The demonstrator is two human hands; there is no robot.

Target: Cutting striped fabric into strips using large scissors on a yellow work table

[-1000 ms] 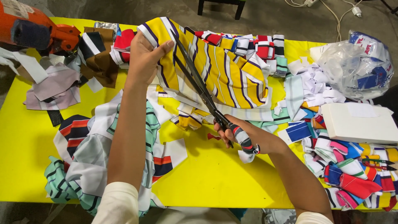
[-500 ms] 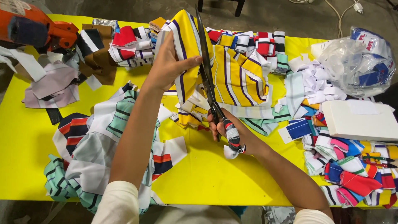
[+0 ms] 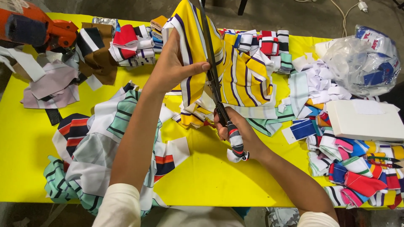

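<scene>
Yellow striped fabric (image 3: 240, 71), now lifted higher above the yellow table (image 3: 202, 176) than a second ago, pinched taut by left hand (image 3: 172, 69); right hand (image 3: 235, 132) clasped around cloth-wrapped scissors (image 3: 216, 90), blades advanced further along the cut.

table (image 3: 25, 138): bright yellow, lit evenly | floor (image 3: 126, 10): grey concrete beyond far edge | chair legs (image 3: 242, 6): dark, far side | cable (image 3: 343, 12): white, on floor

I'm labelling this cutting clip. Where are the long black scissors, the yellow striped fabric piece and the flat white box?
long black scissors (image 3: 210, 71), head view, mid-blade.
yellow striped fabric piece (image 3: 246, 77), head view, flat middle.
flat white box (image 3: 362, 122), head view, top face.
</scene>
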